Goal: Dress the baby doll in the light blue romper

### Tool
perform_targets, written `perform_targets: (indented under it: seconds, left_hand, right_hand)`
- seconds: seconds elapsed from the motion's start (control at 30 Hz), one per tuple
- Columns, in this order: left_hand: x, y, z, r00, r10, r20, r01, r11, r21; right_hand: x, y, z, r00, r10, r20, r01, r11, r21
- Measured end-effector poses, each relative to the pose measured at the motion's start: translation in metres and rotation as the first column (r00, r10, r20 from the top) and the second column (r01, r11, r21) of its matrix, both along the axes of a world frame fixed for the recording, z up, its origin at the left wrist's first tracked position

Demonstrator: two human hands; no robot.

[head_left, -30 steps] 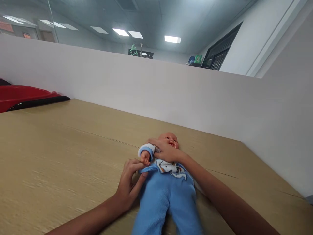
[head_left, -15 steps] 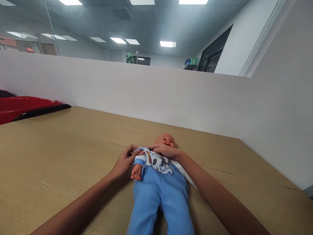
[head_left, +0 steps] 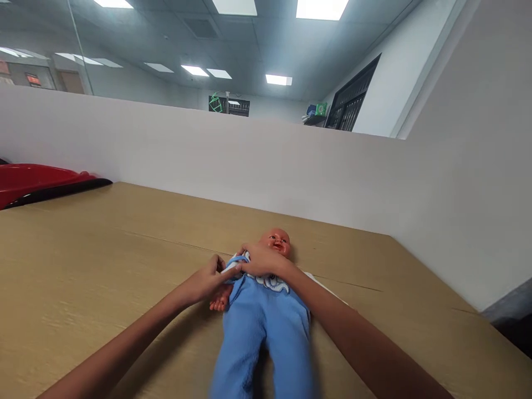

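Observation:
A baby doll (head_left: 279,241) lies on its back, head away from me, dressed in blue trousers (head_left: 260,316) with a bib front and a white top. The bib's white elephant patch (head_left: 272,284) is partly covered. My left hand (head_left: 214,277) pinches the white sleeve with blue trim at the doll's shoulder, on the left of the picture. Across the doll's chest reaches my right hand (head_left: 261,259), its fingers closed on the blue-edged cloth beside my left fingers. Below my left hand the doll's bare hand (head_left: 221,298) sticks out. My fingers hide the exact grip.
The doll lies on a wide tan wooden surface (head_left: 124,266). A low white wall (head_left: 233,160) with a glass pane above runs behind it, and a grey-white wall (head_left: 465,210) stands on the right. At the far left is a glossy red object (head_left: 37,178) with black edging.
My right hand has moved left over the doll's chest to the shoulder cloth, covering more of the elephant patch. My left hand now pinches the sleeve lower, and the doll's hand has shifted down-left.

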State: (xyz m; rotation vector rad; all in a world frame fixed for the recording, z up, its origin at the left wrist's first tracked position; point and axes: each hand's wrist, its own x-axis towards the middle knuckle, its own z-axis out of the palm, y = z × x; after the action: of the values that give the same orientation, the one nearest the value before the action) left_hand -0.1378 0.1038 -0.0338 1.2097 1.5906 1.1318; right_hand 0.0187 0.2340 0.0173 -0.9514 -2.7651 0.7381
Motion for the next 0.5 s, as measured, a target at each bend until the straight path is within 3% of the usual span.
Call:
perform_targets:
  seconds: [0.13, 0.27, 0.4, 0.5]
  left_hand:
    - [0.004, -0.013, 0.002, 0.986, -0.129, 0.108, 0.134, 0.99, -0.046]
    - [0.003, -0.02, -0.006, 0.989, -0.128, 0.07, 0.135, 0.986, -0.096]
    - [0.0, -0.023, -0.011, 0.981, -0.135, -0.139, 0.113, 0.981, -0.159]
    - [0.005, -0.028, -0.008, 0.882, -0.046, -0.468, 0.063, 0.998, 0.021]
  right_hand:
    - [-0.014, 0.002, 0.005, 0.997, 0.056, 0.06, -0.056, 0.998, -0.005]
    - [-0.02, 0.003, 0.001, 0.988, 0.119, 0.103, -0.118, 0.993, -0.007]
    - [-0.021, -0.001, -0.005, 0.991, 0.108, 0.079, -0.115, 0.989, 0.092]
    - [-0.023, -0.005, -0.007, 0.997, 0.04, 0.071, -0.052, 0.984, 0.172]
